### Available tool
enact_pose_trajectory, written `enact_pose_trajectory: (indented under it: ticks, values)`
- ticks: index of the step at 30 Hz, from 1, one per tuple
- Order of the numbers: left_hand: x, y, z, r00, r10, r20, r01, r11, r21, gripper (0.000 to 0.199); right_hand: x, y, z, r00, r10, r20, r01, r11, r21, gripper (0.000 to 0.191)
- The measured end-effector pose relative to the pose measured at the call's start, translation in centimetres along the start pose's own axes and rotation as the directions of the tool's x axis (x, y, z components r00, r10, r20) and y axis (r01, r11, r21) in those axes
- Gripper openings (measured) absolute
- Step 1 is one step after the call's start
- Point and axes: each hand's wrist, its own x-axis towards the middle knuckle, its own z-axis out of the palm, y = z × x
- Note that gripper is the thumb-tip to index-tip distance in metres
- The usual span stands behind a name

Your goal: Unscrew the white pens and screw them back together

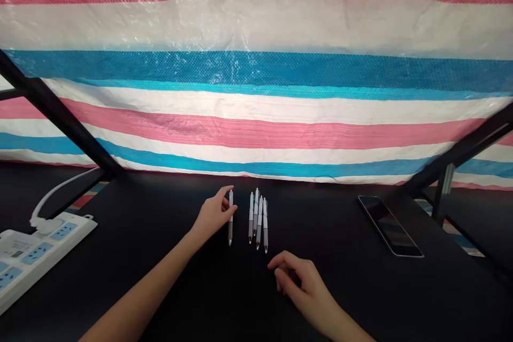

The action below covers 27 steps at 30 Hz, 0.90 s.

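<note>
My left hand [214, 215] is at the middle of the black table [224, 299], its fingertips pinching the upper end of a white retractable pen [230, 219]. That pen lies apart from a close group of several similar white pens with grey grips [258, 219], which lie side by side, pointing toward me. My right hand [298, 280] rests lower right of the group, near the pen tips but not touching them. Its fingers are loosely curled and hold nothing.
A black smartphone [390, 226] lies face up to the right. A white power strip [40, 254] with a white cable sits at the left edge. Black metal frame bars rise at both sides, in front of a striped tarpaulin [256, 69].
</note>
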Motion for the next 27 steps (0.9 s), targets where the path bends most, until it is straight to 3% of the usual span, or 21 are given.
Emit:
enact_pose_trajectory:
  ticks: [7,10,13,17,21,27]
  values:
    - [0.0,0.6,2.5,1.000,-0.018,-0.011,0.016,0.986,-0.165,0.050,0.4,0.1,-0.4,0.996,-0.054,-0.076,0.047,0.995,-0.091,0.021]
    - [-0.9,1.7,3.0,0.999,0.029,0.033,-0.020,0.970,-0.241,0.047,0.8,0.3,-0.7,0.968,-0.210,-0.139,0.160,0.940,-0.303,0.023]
    - [-1.9,2.7,3.3,0.995,0.077,0.069,-0.049,0.941,-0.334,0.047,1.6,0.7,-1.0,0.942,-0.317,-0.113,0.200,0.797,-0.570,0.045]
    - [-2.8,3.5,3.6,0.974,0.196,0.112,-0.148,0.929,-0.340,0.046,2.8,1.3,-1.1,0.966,-0.253,-0.045,0.137,0.654,-0.744,0.063]
    - [-3.4,3.8,3.9,0.935,0.286,0.210,-0.205,0.919,-0.338,0.058,3.5,1.9,-1.2,0.982,-0.183,0.042,0.152,0.644,-0.750,0.064]
    - [-3.8,3.9,4.7,0.891,0.355,0.284,-0.290,0.925,-0.245,0.076,4.0,2.9,-1.8,0.972,-0.219,0.083,0.203,0.610,-0.766,0.061]
